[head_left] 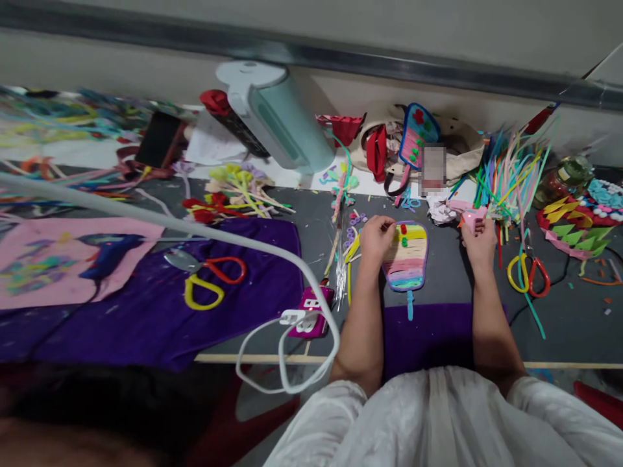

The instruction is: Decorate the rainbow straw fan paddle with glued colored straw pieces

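Observation:
A striped popsicle shape made of pipe cleaners (pixel 407 259), with a purple rim and a blue stick, lies flat before me. Small red and green curls (pixel 403 236) sit near its top. My left hand (pixel 378 241) is at its upper left edge, fingers pinched together; whatever they may hold is too small or hidden to make out. To the right, my right hand (pixel 479 239) is closed around a pink glue gun (pixel 471 220), raised beside the popsicle and apart from it. Purple curls (pixel 351 235) lie just left of my left hand.
Scissors (pixel 528 275) and a pipe-cleaner bundle (pixel 516 172) lie right. A magenta power strip (pixel 311 311) with looping white cable (pixel 292 256) is left. Beyond are scissors (pixel 204 279) and a blue glue gun (pixel 109 254) on cloth. A pale green appliance (pixel 287 120) stands behind.

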The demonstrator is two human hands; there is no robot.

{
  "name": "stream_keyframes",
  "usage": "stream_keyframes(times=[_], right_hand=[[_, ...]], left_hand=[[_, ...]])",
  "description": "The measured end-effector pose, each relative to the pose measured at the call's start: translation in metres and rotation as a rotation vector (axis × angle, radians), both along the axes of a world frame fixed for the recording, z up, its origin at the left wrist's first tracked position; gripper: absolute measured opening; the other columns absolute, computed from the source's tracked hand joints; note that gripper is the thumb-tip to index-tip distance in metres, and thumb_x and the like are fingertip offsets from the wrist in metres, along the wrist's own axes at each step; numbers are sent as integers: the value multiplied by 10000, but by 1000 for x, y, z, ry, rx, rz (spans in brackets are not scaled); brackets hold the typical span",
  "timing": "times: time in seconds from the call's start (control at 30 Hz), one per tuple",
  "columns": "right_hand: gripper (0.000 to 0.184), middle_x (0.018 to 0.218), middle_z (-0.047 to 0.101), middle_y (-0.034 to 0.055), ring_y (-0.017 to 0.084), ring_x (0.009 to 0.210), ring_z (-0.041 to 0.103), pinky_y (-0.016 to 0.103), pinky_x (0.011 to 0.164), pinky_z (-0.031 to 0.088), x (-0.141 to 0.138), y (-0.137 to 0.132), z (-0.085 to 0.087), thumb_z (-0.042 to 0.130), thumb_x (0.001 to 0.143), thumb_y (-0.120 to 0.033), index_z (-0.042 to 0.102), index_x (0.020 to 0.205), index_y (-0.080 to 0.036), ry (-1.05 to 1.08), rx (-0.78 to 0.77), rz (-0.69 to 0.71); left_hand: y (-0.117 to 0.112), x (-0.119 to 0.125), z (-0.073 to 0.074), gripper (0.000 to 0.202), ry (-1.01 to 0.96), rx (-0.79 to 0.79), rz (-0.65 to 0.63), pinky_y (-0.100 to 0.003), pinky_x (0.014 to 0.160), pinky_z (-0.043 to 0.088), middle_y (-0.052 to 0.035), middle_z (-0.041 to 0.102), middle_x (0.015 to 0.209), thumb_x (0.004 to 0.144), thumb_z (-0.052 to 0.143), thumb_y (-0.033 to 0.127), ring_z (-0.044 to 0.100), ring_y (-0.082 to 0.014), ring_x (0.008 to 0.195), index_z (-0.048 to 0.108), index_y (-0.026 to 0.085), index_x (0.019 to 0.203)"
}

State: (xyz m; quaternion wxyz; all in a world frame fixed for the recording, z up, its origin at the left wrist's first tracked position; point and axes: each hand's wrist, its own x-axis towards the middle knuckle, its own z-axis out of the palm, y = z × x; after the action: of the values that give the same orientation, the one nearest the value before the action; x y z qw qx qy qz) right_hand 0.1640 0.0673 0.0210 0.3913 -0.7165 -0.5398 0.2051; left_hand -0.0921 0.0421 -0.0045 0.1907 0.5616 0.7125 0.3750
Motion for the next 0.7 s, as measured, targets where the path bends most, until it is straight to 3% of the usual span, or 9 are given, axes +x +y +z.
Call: stream_keyframes(times=[0.13,0.27,0.4,0.53,0.7], right_hand=[[333,818,701,44,196,705,635,313,606,530,-12,0,6,649,778,-439,624,994,-187,294,-10,58],[231,554,526,-44,151,496,509,303,492,486,-22,3,23,646,769,-442,604,801,-217,595,-60,130],[281,650,636,1,174,572,603,301,486,513,-29,6,34,653,785,-479,636,871,-212,656,97,160],[324,644,666,8,152,502,573,292,452,496,-39,4,21,677,785,-528,632,850,-214,668,160,174],[353,568,607,-30,101,424,497,248,409,414,-48,1,-3,737,738,-532,663,793,-191,777,40,255]], left_hand=[[-1,1,1,124,61,-5,-36,-327,843,464,-57,705,910,875,609,234,622,-204,876,726,204,854],[-2,0,2,124,152,-34,-81,-342,878,455,-73,714,958,898,630,250,618,-228,946,745,204,884],[-2,3,2,148,205,-16,-153,-352,890,447,-76,717,981,928,639,283,611,-240,987,767,208,931],[-2,8,-1,142,265,-21,-156,-361,884,447,-71,715,961,928,650,271,601,-247,977,779,213,943],[-3,9,-5,190,304,-22,-126,-361,868,453,-77,714,971,958,621,304,602,-251,972,786,214,988]])
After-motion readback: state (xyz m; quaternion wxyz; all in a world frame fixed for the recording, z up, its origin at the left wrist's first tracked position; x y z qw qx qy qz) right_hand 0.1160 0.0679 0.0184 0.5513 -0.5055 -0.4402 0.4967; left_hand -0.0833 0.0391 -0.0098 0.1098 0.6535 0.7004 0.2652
